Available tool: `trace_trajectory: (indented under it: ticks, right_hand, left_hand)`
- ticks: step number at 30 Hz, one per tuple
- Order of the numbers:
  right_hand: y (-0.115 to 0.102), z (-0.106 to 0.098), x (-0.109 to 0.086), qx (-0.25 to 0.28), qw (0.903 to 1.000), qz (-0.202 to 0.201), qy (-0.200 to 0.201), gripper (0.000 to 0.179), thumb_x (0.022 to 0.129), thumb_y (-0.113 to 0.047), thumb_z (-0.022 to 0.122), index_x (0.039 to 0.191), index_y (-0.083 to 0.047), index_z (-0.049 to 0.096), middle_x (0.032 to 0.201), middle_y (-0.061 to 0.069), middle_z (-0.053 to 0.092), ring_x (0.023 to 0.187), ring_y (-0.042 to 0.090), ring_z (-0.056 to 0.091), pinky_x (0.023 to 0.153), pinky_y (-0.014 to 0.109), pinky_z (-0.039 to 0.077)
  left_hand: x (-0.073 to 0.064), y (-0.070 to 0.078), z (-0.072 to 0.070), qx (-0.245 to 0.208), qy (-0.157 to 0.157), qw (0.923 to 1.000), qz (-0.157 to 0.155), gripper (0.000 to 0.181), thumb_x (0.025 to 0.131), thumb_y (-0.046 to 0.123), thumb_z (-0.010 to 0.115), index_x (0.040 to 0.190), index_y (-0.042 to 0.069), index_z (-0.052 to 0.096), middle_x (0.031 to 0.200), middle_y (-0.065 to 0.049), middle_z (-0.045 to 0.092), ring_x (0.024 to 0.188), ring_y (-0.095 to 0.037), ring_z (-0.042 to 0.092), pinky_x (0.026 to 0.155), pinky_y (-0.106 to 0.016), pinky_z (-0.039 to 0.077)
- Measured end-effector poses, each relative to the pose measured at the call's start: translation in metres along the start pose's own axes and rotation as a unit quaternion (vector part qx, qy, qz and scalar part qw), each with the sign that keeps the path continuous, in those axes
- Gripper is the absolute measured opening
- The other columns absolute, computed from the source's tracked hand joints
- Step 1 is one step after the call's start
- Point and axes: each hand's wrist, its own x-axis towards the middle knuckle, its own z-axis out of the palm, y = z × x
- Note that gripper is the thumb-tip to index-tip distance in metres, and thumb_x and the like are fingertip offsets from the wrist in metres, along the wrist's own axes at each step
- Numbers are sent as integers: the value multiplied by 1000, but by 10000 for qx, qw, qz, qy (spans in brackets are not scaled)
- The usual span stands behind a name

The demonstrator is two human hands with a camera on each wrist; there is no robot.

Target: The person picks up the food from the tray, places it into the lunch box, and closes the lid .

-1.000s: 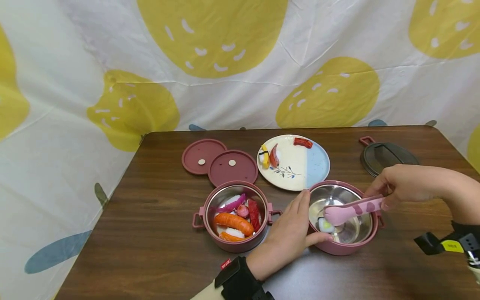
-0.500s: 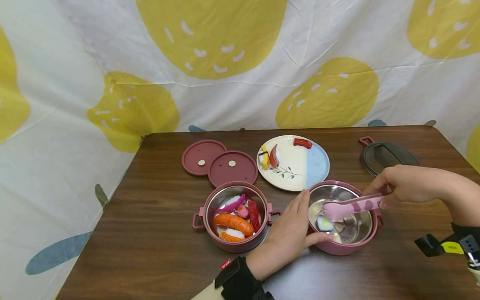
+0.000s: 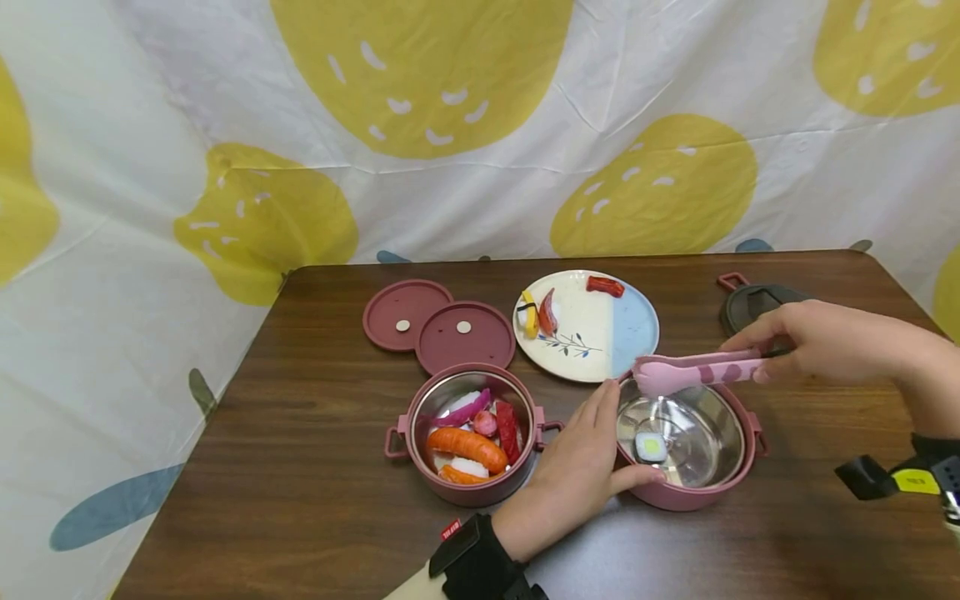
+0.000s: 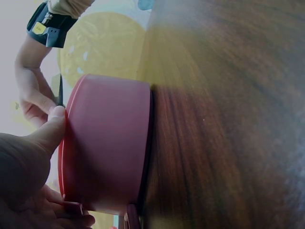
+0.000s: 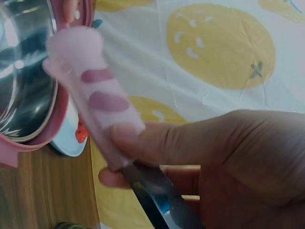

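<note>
My right hand pinches pink paw-tipped tongs between thumb and fingers. Their paw ends are over the far rim of the right pink pot, with nothing seen between them. In the right wrist view the tongs' metal handle runs back under the palm. A sushi roll with a pale green centre lies on the steel floor of this pot, near its left wall. My left hand rests against the pot's left side, fingers straight along the wall and thumb at the rim.
A second pink pot holds sausages, nigiri and other food pieces. Behind it lie two maroon lids. A plate at the back bears sushi and a red piece. A dark lid is partly behind my right hand.
My right hand has raised the tongs out of the right pot, up and away toward its far rim. The sushi roll stays on the pot's floor, turned slightly. My left hand keeps its place.
</note>
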Motion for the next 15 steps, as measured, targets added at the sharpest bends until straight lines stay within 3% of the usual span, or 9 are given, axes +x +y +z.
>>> trace_trajectory:
  ticks: [4, 9, 15]
  right_hand:
    - [2, -8, 7, 212, 9997, -35, 67, 35, 83, -14, 72, 117, -10, 69, 89, 0, 69, 67, 14, 54, 52, 31, 52]
    - [7, -15, 26, -476, 9968, -54, 633, 39, 83, -13, 72, 121, -4, 66, 87, 3, 69, 72, 17, 53, 61, 35, 45]
    - [12, -21, 53, -1124, 9868, 125, 1159, 40, 83, -12, 72, 121, -1, 65, 91, 15, 69, 78, 28, 57, 63, 46, 48]
  left_hand:
    - [0, -1, 0, -9, -10, 10000, -6, 99, 80, 61, 59, 149, 1, 22, 154, -16, 31, 138, -23, 32, 106, -41, 44]
    - [-1, -1, 1, -37, -30, 10000, -57, 99, 80, 62, 58, 150, 2, 21, 154, -15, 31, 137, -23, 32, 105, -42, 45]
    - [0, -1, 2, -8, 4, 10000, -55, 100, 79, 62, 59, 150, 2, 22, 153, -15, 32, 136, -23, 34, 102, -44, 47]
